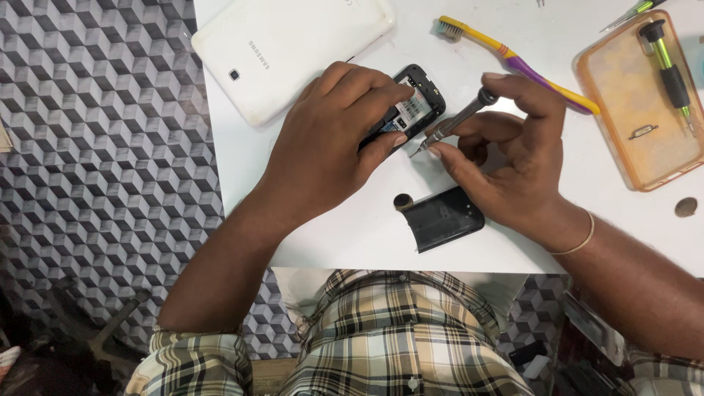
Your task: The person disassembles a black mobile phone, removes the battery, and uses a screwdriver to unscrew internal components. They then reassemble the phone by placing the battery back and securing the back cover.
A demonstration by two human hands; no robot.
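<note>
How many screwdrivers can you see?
3: a slim metal screwdriver in the right hand, a green-and-black one on the orange case, another's tip at the top edge.

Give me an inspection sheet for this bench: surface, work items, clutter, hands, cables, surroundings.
Surface: white tabletop, bare near the front edge.
Job's things: small black phone with its back off; slim metal screwdriver, its tip at the phone's lower edge; black curved back cover lying nearer the person.
Clutter: white tablet lying face down; yellow and purple toothbrush; orange translucent phone case holding a green-handled screwdriver; small brown round piece.
Hands: left hand steadies the phone; right hand grips the slim screwdriver.
Cables: nothing seen.
Surroundings: grey cube-patterned floor; checked shirt.
</note>
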